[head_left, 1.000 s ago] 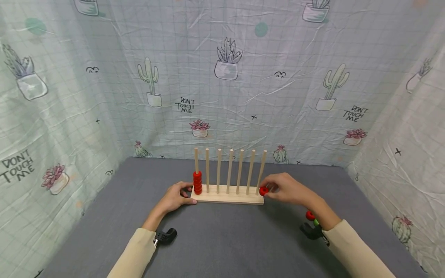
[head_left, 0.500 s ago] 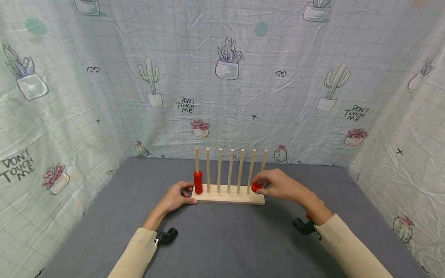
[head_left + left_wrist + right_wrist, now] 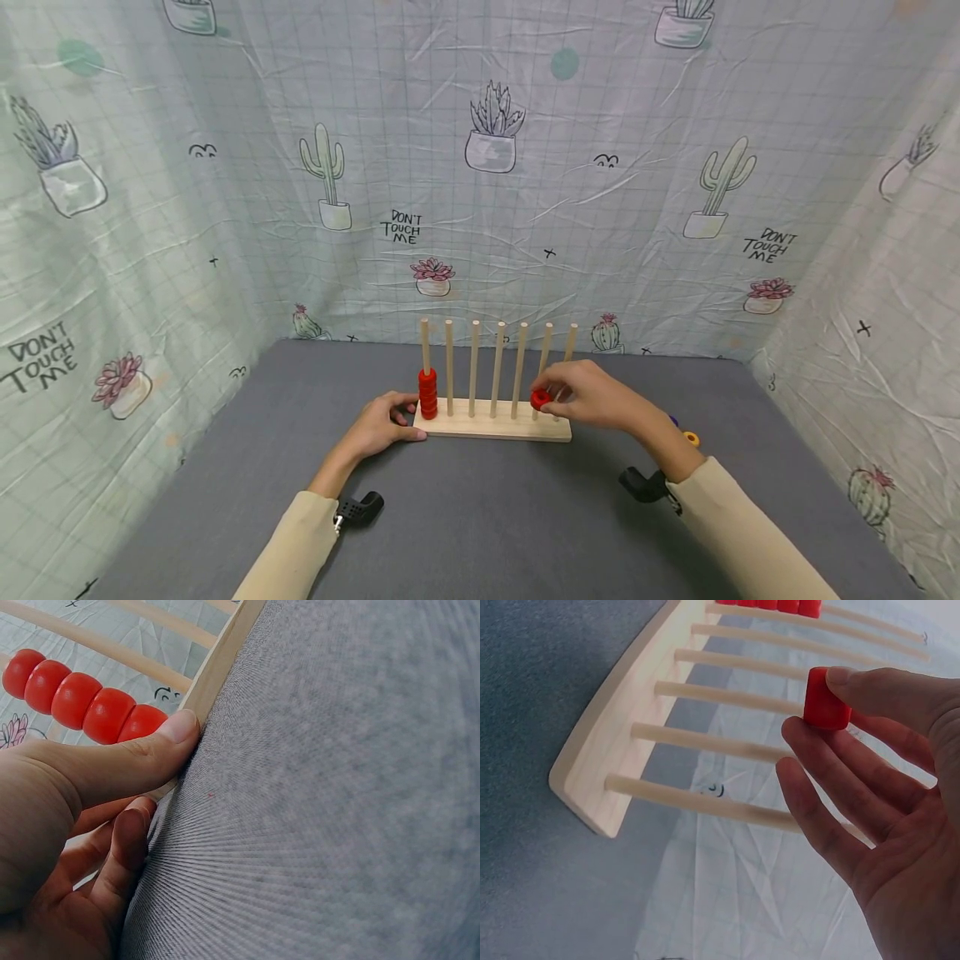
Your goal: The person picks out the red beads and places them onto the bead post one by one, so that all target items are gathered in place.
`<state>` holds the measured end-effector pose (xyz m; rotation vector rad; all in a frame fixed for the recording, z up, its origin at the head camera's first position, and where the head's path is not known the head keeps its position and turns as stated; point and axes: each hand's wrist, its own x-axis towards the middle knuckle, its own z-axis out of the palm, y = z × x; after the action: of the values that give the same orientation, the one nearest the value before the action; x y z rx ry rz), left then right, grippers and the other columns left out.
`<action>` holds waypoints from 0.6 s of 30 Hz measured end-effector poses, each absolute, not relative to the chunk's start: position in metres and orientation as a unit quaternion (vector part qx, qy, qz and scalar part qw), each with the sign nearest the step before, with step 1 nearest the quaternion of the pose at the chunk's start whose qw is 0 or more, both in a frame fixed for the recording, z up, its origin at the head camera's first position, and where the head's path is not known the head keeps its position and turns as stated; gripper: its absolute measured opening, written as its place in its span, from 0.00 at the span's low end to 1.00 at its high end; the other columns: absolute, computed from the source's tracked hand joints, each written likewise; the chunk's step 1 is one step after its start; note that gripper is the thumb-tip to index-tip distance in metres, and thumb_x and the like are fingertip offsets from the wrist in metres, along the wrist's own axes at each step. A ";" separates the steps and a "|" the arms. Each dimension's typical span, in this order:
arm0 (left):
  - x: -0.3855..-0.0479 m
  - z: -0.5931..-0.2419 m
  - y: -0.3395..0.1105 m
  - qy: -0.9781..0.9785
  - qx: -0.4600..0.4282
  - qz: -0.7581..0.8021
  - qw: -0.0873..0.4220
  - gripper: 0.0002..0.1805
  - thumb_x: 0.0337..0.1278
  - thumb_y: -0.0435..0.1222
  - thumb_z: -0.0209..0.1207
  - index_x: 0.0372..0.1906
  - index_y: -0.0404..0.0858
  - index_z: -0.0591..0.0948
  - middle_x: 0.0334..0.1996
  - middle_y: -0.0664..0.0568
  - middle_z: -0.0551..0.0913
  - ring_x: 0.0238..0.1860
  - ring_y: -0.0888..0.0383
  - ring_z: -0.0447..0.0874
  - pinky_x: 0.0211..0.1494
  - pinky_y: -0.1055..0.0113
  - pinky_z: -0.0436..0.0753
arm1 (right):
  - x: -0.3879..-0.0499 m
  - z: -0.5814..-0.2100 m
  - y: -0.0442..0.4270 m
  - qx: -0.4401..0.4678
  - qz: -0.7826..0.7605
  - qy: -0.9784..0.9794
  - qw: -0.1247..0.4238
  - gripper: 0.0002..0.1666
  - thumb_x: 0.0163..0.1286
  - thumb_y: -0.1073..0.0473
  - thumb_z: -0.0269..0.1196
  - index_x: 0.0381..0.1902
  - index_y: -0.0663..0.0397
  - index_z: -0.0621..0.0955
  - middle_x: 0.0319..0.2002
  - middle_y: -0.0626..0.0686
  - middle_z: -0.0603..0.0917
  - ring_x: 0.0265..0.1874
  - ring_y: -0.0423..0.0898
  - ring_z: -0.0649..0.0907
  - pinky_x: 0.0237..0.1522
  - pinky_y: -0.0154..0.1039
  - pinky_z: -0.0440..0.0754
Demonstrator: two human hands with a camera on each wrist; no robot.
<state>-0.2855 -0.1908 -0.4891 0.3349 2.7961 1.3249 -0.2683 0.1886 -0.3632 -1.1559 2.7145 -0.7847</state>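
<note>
one small, rounded red bead (image 3: 827,705) is pinched between the thumb and fingertips of the person's right hand (image 3: 592,398), held up off the table near the right end of the rack. it is not threaded on any peg; whether it touches one cannot be told. the left hand (image 3: 378,427) grips the left end of the rack's flat, pale wooden base (image 3: 487,427), thumb along the near edge, apparently steadying it.

seven slim, round wooden pegs (image 3: 473,367) rise from that base. only the leftmost carries anything: a stack of glossy red beads (image 3: 427,396), at least five, reaching roughly halfway up, with bare wood above. the other six look bare, though the right hand hides parts of the two farthest right.

so one column seems well begun, and the held bead, matching its colour, is probably meant for it. if every peg is to be filled, most of the work remains. farther out, on the dark grey tabletop (image 3: 465,525) beyond the right forearm, lie a yellow ring (image 3: 686,435) and a partly hidden blue one (image 3: 673,420), both unused.
</note>
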 end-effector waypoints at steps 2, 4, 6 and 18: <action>-0.286 -0.489 -0.191 0.898 0.108 0.426 0.015 0.39 0.47 0.40 0.80 0.66 0.34 0.80 0.49 0.46 0.83 0.39 0.57 0.78 0.43 0.63 0.75 | -0.268 -0.362 0.187 -0.384 -0.257 0.886 0.041 0.14 0.70 0.63 0.69 0.53 0.54 0.86 0.44 0.50 0.90 0.40 0.41 0.89 0.46 0.36 0.87; -0.285 -0.489 -0.191 0.899 0.108 0.425 0.015 0.39 0.46 0.41 0.80 0.66 0.34 0.80 0.49 0.47 0.84 0.39 0.57 0.78 0.43 0.63 0.76 | -0.268 -0.361 0.185 -0.390 -0.258 0.883 0.036 0.15 0.70 0.63 0.69 0.53 0.55 0.86 0.44 0.50 0.90 0.39 0.41 0.88 0.46 0.37 0.87; -0.285 -0.488 -0.191 0.899 0.109 0.424 0.014 0.40 0.46 0.41 0.80 0.66 0.34 0.80 0.49 0.47 0.84 0.39 0.58 0.78 0.43 0.63 0.76 | -0.267 -0.359 0.183 -0.395 -0.260 0.881 0.034 0.15 0.70 0.64 0.69 0.53 0.55 0.86 0.44 0.50 0.90 0.39 0.41 0.88 0.45 0.37 0.87; -0.284 -0.488 -0.191 0.898 0.114 0.426 0.012 0.40 0.45 0.39 0.81 0.66 0.34 0.80 0.49 0.45 0.84 0.38 0.58 0.78 0.43 0.63 0.76 | -0.270 -0.356 0.172 -0.405 -0.258 0.877 0.024 0.15 0.70 0.63 0.68 0.54 0.57 0.86 0.44 0.50 0.89 0.39 0.40 0.88 0.42 0.32 0.85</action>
<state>-0.2841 -0.1905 -0.4876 0.3549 2.7993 1.3273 -0.2696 0.1718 -0.3561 -1.2548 2.7141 -0.7972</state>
